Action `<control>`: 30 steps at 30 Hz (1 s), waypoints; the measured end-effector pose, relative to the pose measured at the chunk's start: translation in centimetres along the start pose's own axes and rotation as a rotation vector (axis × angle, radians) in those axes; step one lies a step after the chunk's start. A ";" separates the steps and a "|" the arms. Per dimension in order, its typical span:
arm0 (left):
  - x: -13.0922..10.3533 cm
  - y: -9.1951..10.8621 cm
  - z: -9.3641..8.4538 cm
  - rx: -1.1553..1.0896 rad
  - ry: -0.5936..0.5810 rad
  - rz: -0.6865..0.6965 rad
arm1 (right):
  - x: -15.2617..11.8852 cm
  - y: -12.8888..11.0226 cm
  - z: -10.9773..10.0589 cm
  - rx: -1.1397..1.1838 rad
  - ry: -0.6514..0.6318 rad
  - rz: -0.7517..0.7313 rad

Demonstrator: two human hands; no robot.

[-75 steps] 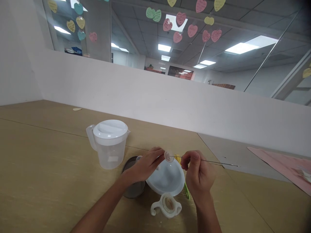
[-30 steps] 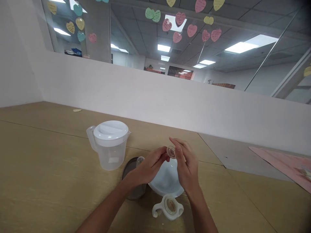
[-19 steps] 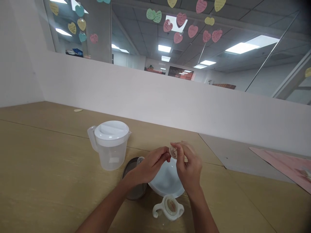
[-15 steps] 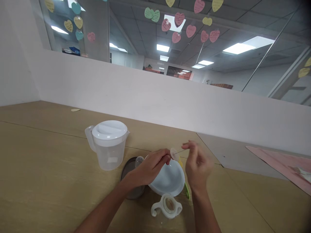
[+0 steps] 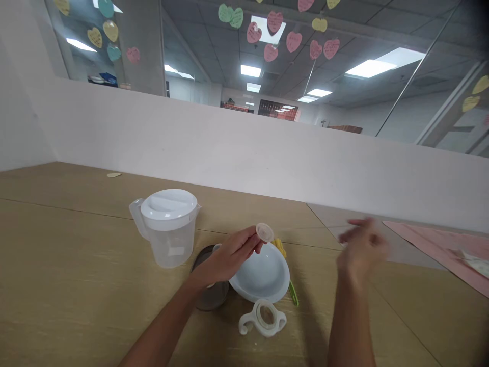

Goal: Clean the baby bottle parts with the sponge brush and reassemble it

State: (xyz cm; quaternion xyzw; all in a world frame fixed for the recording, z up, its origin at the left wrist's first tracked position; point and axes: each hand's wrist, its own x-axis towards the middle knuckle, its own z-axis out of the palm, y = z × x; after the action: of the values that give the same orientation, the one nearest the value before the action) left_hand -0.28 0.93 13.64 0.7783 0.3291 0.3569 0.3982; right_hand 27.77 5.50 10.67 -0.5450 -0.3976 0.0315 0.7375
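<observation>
My left hand [image 5: 233, 255] pinches a small round translucent disc [image 5: 265, 232] above the pale blue bowl [image 5: 280, 293]. Off to the right, my right hand [image 5: 361, 250] is smeared by motion; a faint thin rod [image 5: 324, 226] trails left from its fingers. A white two-handled ring [image 5: 266, 331] with a round opening stands in front of the bowl. Partly under my left forearm lies a dark grey round dish [image 5: 214, 300], with a clear piece mostly hidden there. Beside the bowl is a brush with a yellow head [image 5: 280, 246] and green handle [image 5: 293, 294].
A translucent pitcher [image 5: 171, 244] with a white lid stands left of the bowl. On the right lies a pink cloth [image 5: 428, 242] with something white on it. A white low wall [image 5: 229, 148] with glass above borders the table [image 5: 76, 275] at the back.
My right hand has swung right, away from the disc, and the thin rod has come away with it. My left hand keeps the disc, now turned more face-on.
</observation>
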 end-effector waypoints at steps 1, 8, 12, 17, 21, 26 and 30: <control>0.1 -0.1 0.0 -0.011 -0.002 -0.004 | -0.4 0.8 1.3 -0.041 -0.112 0.047; 0.5 -2.1 -0.4 0.132 0.071 0.002 | -4.6 4.8 8.7 -0.299 -0.926 0.301; 0.7 -2.7 -0.8 0.237 0.151 0.065 | -5.0 2.6 7.4 -0.452 -0.822 0.040; 1.1 -3.2 -0.3 0.217 0.178 0.031 | -6.3 -3.2 5.8 0.026 -1.316 0.041; 1.0 -3.3 -0.2 0.129 0.288 -0.050 | -7.4 -5.3 5.7 0.307 -1.326 0.178; 0.9 -3.3 -0.4 0.193 0.360 -0.094 | -7.6 -5.0 5.9 0.363 -1.319 0.319; 0.5 -3.5 -0.7 0.502 0.211 -0.180 | -7.6 -3.7 6.6 0.312 -1.328 0.304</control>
State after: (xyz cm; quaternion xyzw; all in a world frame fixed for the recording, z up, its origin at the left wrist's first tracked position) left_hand -1.41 3.28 11.08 0.7786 0.5145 0.3067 0.1869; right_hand 17.02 5.52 10.13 -0.3479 -0.6743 0.5176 0.3955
